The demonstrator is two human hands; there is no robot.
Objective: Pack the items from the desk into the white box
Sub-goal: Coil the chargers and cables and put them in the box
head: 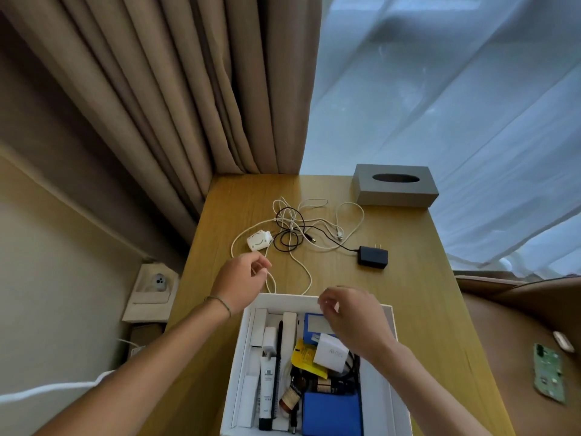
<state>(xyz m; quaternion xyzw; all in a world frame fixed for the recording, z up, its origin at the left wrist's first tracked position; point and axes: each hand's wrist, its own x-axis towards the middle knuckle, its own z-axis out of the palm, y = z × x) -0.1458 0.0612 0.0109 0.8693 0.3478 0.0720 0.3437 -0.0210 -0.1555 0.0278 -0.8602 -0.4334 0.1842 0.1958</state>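
Observation:
The white box [242,347] sits at the desk's near edge, holding several items: a white charger [330,352], a blue pack [330,413], a white tube [266,385], a yellow packet [303,357]. Beyond it on the wooden desk [424,303] lie a tangle of white and black cables [295,228], a small white square device [258,241] and a black power adapter [372,257]. My left hand [240,278] pinches the white cable [306,280] just past the box's far rim. My right hand [352,319] hovers over the box with curled fingers, holding nothing visible.
A grey tissue box [394,185] stands at the desk's far right corner. Beige curtains [157,105] and sheer white drapes [456,105] hang behind. A brown seat at right carries a green circuit board [548,372]. A wall socket [158,283] is left of the desk.

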